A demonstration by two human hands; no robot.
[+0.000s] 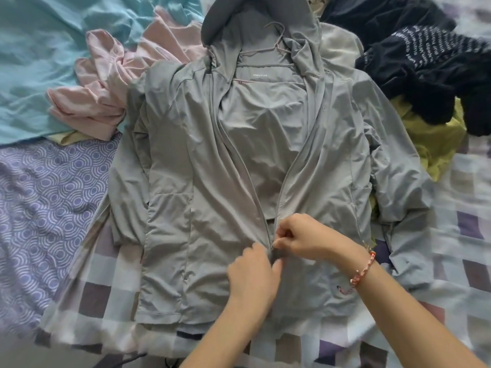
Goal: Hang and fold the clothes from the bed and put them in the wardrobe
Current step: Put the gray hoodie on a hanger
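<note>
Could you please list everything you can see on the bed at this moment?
jacket: one, grey, hooded, flat at bed's centre
hanger: one, pinkish, in jacket's neck
pink garment: one, pink, left of jacket
turquoise garment: one, turquoise, top left
patterned cloth: one, purple, left
navy clothes: count unclear, navy, top right
yellow-green garment: one, yellow-green, right, partly under navy clothes
bedsheet: one, purple-white checks, underneath
bracelet: one, pink, right wrist
left hand: one, grips jacket by zip's base
right hand: one, pinches zip

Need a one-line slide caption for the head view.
Left hand and right hand pinch the zipper low on a grey hooded jacket, hanger inside, spread on the checked bed beside a pink garment.
</note>
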